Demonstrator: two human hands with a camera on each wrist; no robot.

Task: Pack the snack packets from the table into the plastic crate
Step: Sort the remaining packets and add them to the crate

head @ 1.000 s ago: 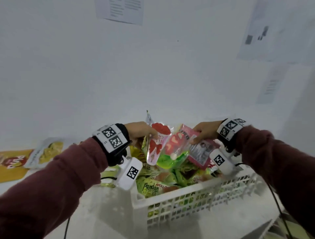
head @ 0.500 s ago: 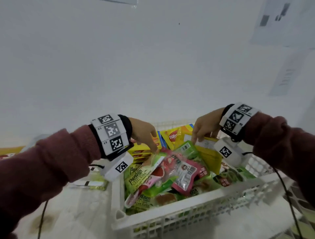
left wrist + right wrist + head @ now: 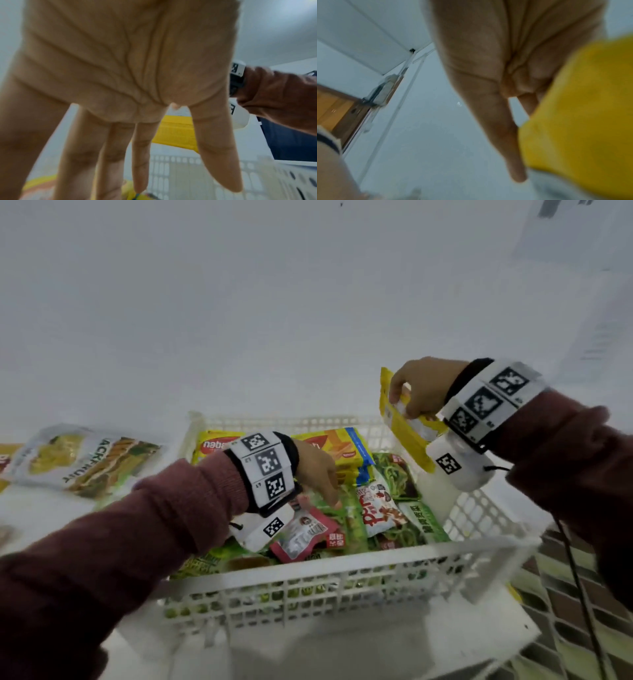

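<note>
- The right hand (image 3: 419,390) is raised above the far right corner of the white plastic crate (image 3: 342,573); its grip grasps a yellow packet (image 3: 406,436) between thumb and fingers, and the packet hangs clear of the crate's contents.
- From the right wrist view the same yellow packet (image 3: 583,108) fills the right side, blurred, with the fingers (image 3: 489,108) pointing down beside it.
- The left hand (image 3: 317,470) reaches down into the crate over the packed packets; its grip is released, the fingers (image 3: 214,148) straight and spread, holding nothing. Whether the fingertips touch a packet, I cannot tell.
- The crate stands on the white tabletop (image 3: 113,645) and holds many packets: yellow wafer packs (image 3: 337,445) at the back, a white and red packet (image 3: 378,506), a pink packet (image 3: 303,537) and green ones (image 3: 426,523) toward the front.
- A jackfruit bag (image 3: 85,458) lies flat on the tabletop, left of the crate and outside it.
</note>
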